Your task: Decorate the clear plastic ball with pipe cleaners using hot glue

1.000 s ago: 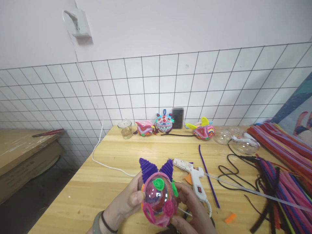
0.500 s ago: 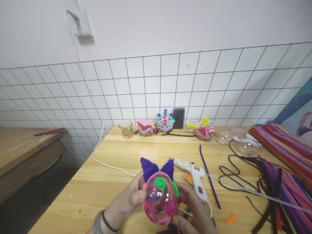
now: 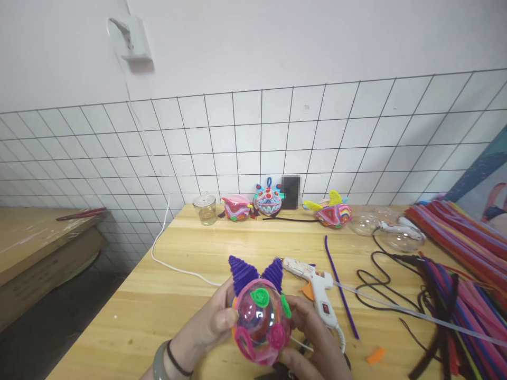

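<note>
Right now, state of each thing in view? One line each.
Ball: held in both hands, purple ears up.
Left hand: gripping ball.
Right hand: gripping ball.
Glue gun: lying on table, untouched.
Jar: upright, lid on.
Purple stem: lying flat, straight.

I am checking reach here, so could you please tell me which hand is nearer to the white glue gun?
Right. The right hand is just beside the glue gun; the left hand is beyond the decorated ball.
</note>
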`<state>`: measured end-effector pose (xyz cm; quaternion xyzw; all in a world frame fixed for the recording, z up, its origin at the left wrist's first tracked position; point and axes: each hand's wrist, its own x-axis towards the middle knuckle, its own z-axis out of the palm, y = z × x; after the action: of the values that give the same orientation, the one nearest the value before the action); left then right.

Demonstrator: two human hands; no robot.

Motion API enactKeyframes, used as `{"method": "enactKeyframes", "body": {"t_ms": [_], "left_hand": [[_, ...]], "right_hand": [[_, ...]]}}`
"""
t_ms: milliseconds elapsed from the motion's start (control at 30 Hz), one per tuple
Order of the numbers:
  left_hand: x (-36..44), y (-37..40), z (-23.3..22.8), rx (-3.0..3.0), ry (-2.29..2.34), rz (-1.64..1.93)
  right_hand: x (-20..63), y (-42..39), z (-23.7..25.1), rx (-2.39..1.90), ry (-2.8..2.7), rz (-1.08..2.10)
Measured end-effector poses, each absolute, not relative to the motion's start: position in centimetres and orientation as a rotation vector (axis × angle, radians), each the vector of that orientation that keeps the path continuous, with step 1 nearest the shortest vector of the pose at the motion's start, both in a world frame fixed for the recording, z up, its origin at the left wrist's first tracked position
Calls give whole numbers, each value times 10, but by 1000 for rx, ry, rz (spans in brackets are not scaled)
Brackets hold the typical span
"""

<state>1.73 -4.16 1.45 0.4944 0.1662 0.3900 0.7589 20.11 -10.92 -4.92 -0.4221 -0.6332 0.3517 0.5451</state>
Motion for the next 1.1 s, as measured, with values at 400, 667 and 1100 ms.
{"method": "enactKeyframes", "body": {"t_ms": [400, 667, 1100], "left_hand": [[17, -41, 10, 1046, 387, 866], [16, -40, 7, 1021, 385, 880], [16, -40, 9, 1014, 380, 877]], "right_hand": [[200, -108, -43, -1019, -1545, 861], [201, -108, -43, -1023, -1535, 888], [196, -110, -39, -1022, -1424, 986]]}}
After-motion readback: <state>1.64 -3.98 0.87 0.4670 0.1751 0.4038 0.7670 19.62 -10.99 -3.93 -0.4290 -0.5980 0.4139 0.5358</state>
